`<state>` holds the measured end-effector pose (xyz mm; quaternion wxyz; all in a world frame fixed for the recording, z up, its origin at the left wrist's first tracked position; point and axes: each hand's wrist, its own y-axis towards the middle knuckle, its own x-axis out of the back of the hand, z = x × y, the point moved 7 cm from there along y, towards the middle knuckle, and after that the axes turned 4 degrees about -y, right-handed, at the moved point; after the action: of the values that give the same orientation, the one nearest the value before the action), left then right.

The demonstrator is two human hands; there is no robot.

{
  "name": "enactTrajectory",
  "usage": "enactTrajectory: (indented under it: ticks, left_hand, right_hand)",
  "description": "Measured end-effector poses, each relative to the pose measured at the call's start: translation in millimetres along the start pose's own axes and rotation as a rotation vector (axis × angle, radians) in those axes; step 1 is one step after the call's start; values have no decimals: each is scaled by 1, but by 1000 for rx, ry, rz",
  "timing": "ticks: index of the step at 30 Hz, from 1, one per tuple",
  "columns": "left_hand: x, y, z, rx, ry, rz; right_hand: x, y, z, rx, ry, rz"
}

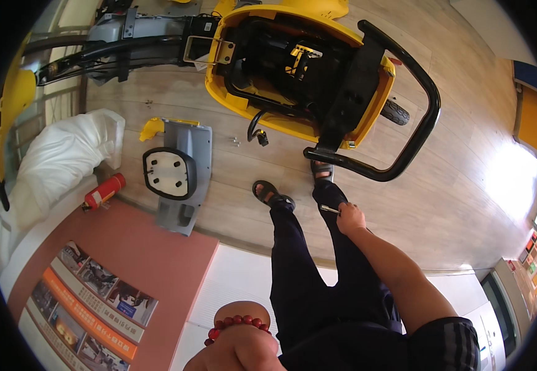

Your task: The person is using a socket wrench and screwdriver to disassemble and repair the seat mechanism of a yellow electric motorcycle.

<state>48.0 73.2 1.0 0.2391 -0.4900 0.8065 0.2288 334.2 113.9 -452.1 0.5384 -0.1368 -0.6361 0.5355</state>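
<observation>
My right hand (351, 219) is closed around a slim silver socket wrench (329, 209), its shaft pointing left over my right leg; the hand hides its other end. My left hand (237, 351) is raised close to the camera at the lower edge, under a red beaded bracelet (239, 321); its fingers are cut off from view. Beyond my feet stands a yellow electric scooter (219, 86), its body open from above. A black tubular rear rack (429, 111) sticks out at its right, and a cable with a connector (261, 136) hangs from its near side.
On the floor at left lie a grey plastic panel (202, 154) with a black-rimmed, white-centred pad (169, 174), a yellow piece (152, 129) and several small screws (236, 142). A red fire extinguisher (105, 191) and a white-wrapped bulky object (64, 148) stand farther left. A printed poster board (157, 247) is at lower left.
</observation>
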Motion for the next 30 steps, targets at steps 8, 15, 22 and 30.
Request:
enactTrajectory:
  ticks: [8,15,22,30]
  left_hand:
    - [108,77,90,263,633,35]
    - [282,222,187,275,1391,-71]
    - [294,276,250,517,1486,335]
    - [253,267,240,322,1732,533]
  right_hand:
    - [10,4,-8,54,34,26]
    - [5,1,-15,20,64,-7]
    - [12,5,-8,-97,129,-36]
    - [16,4,12,-143,128,-173]
